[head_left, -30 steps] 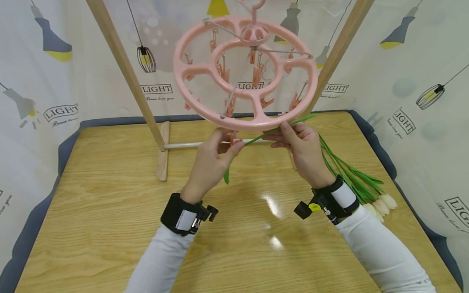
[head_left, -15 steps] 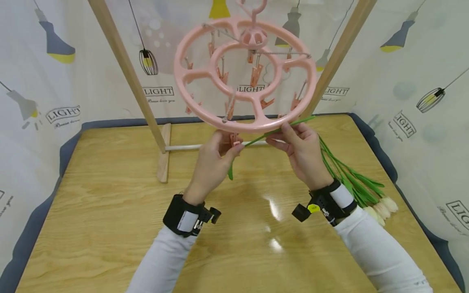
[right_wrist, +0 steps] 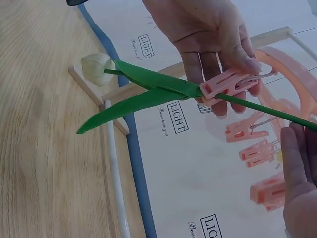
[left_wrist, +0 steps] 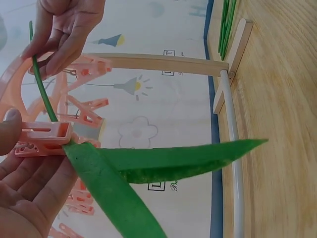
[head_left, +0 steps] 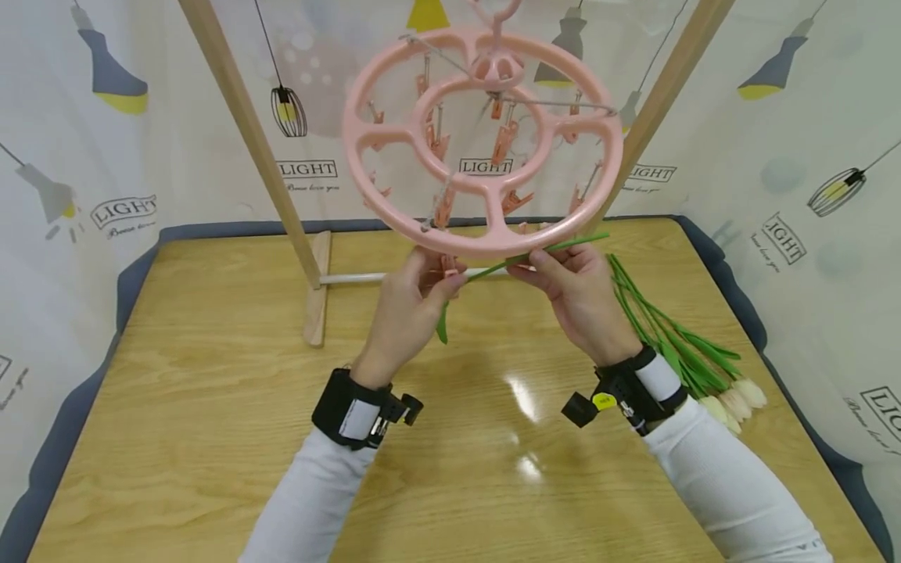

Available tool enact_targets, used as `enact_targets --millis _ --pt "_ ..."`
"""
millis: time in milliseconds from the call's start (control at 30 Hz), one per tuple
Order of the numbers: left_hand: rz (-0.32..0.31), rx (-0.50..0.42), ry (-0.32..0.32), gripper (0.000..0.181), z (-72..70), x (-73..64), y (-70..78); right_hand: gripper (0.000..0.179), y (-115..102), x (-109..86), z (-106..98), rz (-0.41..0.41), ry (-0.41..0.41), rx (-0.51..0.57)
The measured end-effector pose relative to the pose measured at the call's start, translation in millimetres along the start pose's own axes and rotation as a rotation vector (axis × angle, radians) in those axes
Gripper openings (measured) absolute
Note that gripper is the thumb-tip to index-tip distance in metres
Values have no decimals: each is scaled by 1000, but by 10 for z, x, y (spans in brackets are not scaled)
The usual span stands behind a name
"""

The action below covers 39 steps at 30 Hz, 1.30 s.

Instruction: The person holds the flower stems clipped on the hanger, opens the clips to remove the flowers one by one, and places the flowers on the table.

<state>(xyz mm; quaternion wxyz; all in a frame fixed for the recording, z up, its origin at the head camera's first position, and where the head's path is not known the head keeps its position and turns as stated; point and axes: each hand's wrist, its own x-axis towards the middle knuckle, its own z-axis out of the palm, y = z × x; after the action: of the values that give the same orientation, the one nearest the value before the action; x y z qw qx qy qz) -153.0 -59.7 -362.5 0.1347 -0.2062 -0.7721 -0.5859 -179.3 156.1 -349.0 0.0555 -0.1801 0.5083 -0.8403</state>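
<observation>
My left hand (head_left: 404, 309) pinches a pink clothespin (right_wrist: 229, 85) between thumb and fingers, below the near rim of a round pink hanger (head_left: 498, 237). The clothespin sits across the green stem of a white artificial tulip (right_wrist: 94, 68), just above the two long leaves (left_wrist: 173, 161). In the right wrist view the bloom points away from the clip; in the head view it is hidden behind the left hand. My right hand (head_left: 580, 293) holds the bare stem (head_left: 486, 271) between thumb and fingers, near its free end, just under the hanger's rim.
More white tulips (head_left: 735, 403) lie in a bunch on the wooden table (head_left: 211, 438) at the right. A wooden stand (head_left: 242, 129) with a white crossbar (head_left: 352, 277) rises behind the hands. Several other pink clothespins (head_left: 504, 142) dangle from the hanger.
The hanger has shifted slightly to the right in the head view. My right hand has lowered a little, and the stem's free end with it. Both holds look the same.
</observation>
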Motion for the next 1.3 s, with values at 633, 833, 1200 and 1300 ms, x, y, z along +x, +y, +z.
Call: enact_targets --millis 633,833,1200,1300 --pt "58 40 35 14 16 5 -17 16 -39 0 44 -19 63 5" --pt "58 19 65 15 14 1 -18 12 -44 0 48 -14 72 13" --pt "75 3 120 19 15 3 -32 12 -31 -17 33 1 49 -14" --pt "81 5 128 20 9 -3 -42 14 -27 -21 30 3 57 -26"
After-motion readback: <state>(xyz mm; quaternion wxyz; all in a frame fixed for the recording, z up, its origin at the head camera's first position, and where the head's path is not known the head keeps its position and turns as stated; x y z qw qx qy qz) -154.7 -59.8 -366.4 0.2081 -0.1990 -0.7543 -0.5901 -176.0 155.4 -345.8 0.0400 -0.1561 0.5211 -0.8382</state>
